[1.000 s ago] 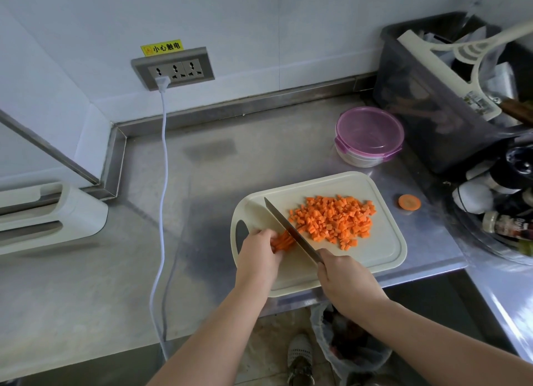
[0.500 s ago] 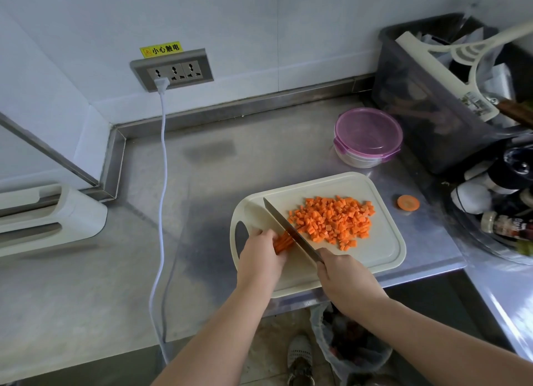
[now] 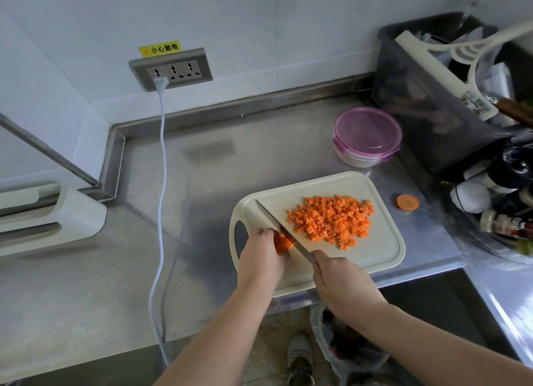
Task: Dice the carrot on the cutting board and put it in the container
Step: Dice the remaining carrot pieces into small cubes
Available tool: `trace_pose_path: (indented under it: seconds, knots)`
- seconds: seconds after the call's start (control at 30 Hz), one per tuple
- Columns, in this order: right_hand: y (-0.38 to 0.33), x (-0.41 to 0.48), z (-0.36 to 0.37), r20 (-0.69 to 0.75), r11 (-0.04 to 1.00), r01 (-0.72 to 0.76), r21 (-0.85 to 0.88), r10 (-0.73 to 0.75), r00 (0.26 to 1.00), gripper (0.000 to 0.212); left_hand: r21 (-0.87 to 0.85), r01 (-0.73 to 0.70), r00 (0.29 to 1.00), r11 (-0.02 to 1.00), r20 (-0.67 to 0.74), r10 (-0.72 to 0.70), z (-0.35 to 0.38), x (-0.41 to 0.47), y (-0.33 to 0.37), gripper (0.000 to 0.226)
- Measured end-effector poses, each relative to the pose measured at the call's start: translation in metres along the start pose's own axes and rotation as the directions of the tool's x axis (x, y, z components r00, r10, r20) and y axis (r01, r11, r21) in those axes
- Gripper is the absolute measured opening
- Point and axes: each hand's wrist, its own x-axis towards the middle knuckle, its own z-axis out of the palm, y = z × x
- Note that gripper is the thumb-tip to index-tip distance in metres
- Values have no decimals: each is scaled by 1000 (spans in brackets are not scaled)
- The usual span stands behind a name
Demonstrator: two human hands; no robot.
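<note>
Slicing the remaining bundle of orange carrot strips (image 3: 284, 242), a person's right hand (image 3: 340, 281) wraps the handle of a long steel-bladed kitchen knife (image 3: 282, 230), whose blade runs diagonally from near right to far left across the cream plastic cutting board (image 3: 383, 250). The left hand (image 3: 261, 255), fingers curled, holds the strips down just left of the blade. Their short stub pokes out roughly crosswise to the edge, so the next cuts likely work leftward toward the fingertips. A heap of diced orange carrot cubes (image 3: 331, 222) lies right of the blade. The round clear container (image 3: 367, 137), its purple lid on, stands beyond the board, nearer the knife hand.
</note>
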Motion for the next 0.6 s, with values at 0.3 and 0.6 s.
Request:
trace_pose_path:
  seconds: [0.3, 0.6]
  knots:
    - [12, 1, -7, -44, 998, -16, 67, 19, 999, 27, -37, -13, 999, 999, 35, 14, -1, -3, -6, 29]
    - [11, 0, 2, -13, 996, -33, 78, 34, 999, 32, -37, -1, 998, 999, 59, 3, -1, 0, -6, 31]
